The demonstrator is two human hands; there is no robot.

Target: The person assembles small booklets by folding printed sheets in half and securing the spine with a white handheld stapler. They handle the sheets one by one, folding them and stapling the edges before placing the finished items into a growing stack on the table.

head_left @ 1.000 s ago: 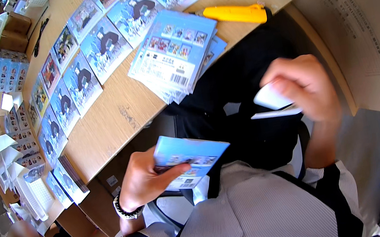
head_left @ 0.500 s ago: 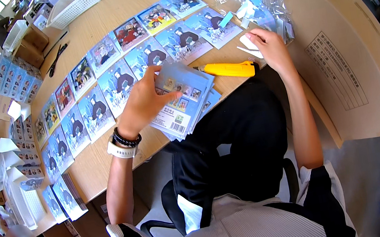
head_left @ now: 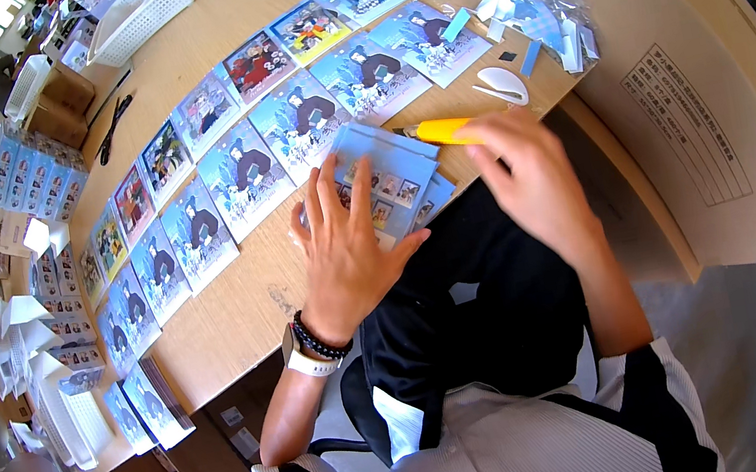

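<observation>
My left hand [head_left: 347, 262] lies palm down with fingers spread over a small stack of blue printed picture packets [head_left: 383, 179] at the table's near edge. The stack is slightly fanned, and its lower part is hidden by the hand. Over the handle of a yellow utility knife [head_left: 445, 131] is my right hand [head_left: 536, 183], a little blurred, its thumb and fingers apart. Most of the knife's handle is covered by that hand. Just beyond the knife lies a small white rounded plastic piece with a slim arm [head_left: 503, 85].
Two rows of picture packets [head_left: 245, 170] cover the table's middle. Clear plastic wrap and paper scraps [head_left: 535, 6] lie right, beside a large cardboard box [head_left: 708, 97]. Black scissors [head_left: 113, 129], a white basket [head_left: 143, 20] and stacked printed boxes [head_left: 34, 175] are left.
My right hand has let go of the white piece, now on the table, and moved left and nearer over the knife. My left hand has shifted from gripping the stack's side to lying spread on it.
</observation>
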